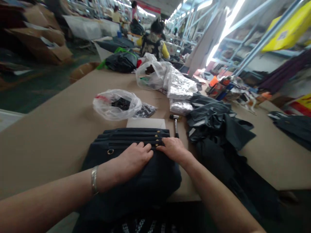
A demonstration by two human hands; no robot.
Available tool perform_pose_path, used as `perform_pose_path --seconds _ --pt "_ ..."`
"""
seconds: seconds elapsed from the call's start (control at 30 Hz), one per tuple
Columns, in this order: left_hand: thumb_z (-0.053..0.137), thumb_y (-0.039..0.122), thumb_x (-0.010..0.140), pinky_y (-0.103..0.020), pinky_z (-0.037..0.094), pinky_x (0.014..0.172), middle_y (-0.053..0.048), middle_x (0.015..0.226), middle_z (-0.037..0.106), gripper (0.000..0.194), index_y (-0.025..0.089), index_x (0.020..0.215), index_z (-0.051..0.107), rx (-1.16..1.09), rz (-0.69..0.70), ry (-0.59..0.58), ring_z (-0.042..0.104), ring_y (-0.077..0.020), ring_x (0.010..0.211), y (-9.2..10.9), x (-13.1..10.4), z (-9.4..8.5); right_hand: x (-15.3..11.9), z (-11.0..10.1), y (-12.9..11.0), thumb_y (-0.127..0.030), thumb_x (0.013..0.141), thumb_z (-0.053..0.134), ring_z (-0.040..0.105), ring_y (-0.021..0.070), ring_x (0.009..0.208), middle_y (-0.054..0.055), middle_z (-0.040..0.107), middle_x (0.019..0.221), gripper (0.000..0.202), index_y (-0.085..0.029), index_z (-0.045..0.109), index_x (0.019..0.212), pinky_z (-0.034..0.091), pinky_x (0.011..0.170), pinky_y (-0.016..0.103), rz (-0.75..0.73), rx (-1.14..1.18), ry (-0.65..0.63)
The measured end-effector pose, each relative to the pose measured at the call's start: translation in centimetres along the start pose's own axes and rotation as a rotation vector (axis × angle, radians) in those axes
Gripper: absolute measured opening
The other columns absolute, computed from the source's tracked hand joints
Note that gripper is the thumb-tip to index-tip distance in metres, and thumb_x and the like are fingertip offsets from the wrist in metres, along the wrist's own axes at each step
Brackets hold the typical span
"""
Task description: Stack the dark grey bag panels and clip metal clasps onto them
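A stack of dark navy zippered bags (102, 171) lies in front of me at the table's near edge. Several zips run along its far side, with small gold-coloured metal ends at the right and a ring on the top bag. My left hand (136, 157) rests on the top bag, fingers bent over its zipped edge. At the right end of that edge, my right hand (175, 149) grips the bag with thumb and fingers. Just beyond the right hand lies a small hammer (176, 124). The fingertips are partly hidden. A white sheet (145, 123) shows behind the stack.
A clear plastic bag (102, 108) with dark pieces lies ahead. Beyond are another plastic bag (150, 77) and silvery wrapped packs (181, 85). Dark fabric pieces (213, 129) heap up at the right. A co-worker (155, 42) sits past the table (55, 123); cardboard boxes (46, 45) stand left.
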State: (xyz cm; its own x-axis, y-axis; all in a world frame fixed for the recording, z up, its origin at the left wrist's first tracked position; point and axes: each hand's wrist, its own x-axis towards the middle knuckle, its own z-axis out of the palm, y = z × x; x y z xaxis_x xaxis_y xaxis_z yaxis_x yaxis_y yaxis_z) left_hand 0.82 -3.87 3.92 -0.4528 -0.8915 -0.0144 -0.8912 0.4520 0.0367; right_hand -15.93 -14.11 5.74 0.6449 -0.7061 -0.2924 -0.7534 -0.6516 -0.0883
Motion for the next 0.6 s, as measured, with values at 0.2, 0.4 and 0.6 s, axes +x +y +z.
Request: perform_pose_path --seconds 0.2,0.4,0.6 --pt "0.042 0.008 0.085 -0.040 0.045 0.073 -0.009 0.111 0.055 0.031 0.024 0.105 0.060 0.002 -0.027 0.011 0.054 -0.0270 0.090 -0.4 0.4 1.3 -9.1 -3.1 3.3 -0.035 0.081 0.063 0.049 0.0247 0.107 0.006 0.057 0.115 0.044 -0.021 0.051 0.121 0.043 0.091 0.039 0.019 -0.099 0.473" --pt "0.042 0.007 0.085 -0.038 0.043 0.072 -0.009 0.113 0.056 0.030 0.023 0.100 0.062 -0.017 -0.059 -0.012 0.054 -0.0252 0.087 -0.5 0.5 0.6 -18.3 -1.2 13.8 -0.046 0.076 0.062 0.044 0.0323 0.118 0.013 0.050 0.128 0.069 -0.016 0.041 0.134 0.043 0.094 0.049 0.349 -0.157 0.358" --pt "0.040 0.009 0.085 -0.039 0.043 0.070 -0.010 0.114 0.054 0.033 0.024 0.104 0.063 -0.027 -0.059 -0.034 0.054 -0.0269 0.088 -0.6 0.6 0.7 -24.3 2.3 20.6 -0.060 0.073 0.053 0.044 0.0328 0.123 0.015 0.043 0.138 0.081 -0.016 0.035 0.138 0.042 0.096 0.048 0.637 0.181 0.482"
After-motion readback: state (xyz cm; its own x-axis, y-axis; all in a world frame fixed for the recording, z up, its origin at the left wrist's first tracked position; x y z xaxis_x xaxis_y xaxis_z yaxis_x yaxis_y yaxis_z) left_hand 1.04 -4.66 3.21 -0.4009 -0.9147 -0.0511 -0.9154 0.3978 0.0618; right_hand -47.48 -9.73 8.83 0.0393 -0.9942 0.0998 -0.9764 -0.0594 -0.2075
